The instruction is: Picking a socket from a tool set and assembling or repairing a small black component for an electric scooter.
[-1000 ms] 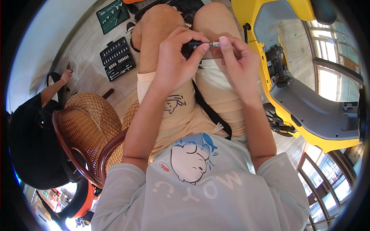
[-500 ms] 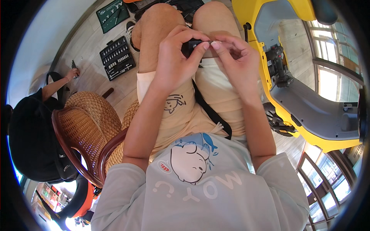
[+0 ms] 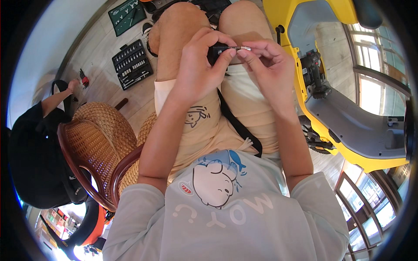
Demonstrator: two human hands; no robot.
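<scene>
Above my knees, my left hand (image 3: 198,65) is closed round a small black block-shaped part (image 3: 214,53), partly hidden by the fingers. A thin dark shank reaches from it toward my right hand (image 3: 271,65). Between the thumb and fingertips of that hand is a short silver cylindrical metal piece (image 3: 245,48), in line with the shank. Whether the two are joined I cannot tell. My hands almost touch at the fingertips. A black strap (image 3: 237,126) hangs down across my shorts below them.
An open black socket set (image 3: 132,65) and a green tool pouch (image 3: 126,17) lie on the floor at left. Beside a wicker chair (image 3: 102,130), a co-worker in black (image 3: 39,156) reaches toward a red-and-black tool set (image 3: 84,79). The yellow-and-grey scooter body (image 3: 348,122) stands at right.
My right fingers have shifted slightly, and more of the silver piece shows. The co-worker's hand has drawn back from the red-and-black tool set, which now lies on the floor.
</scene>
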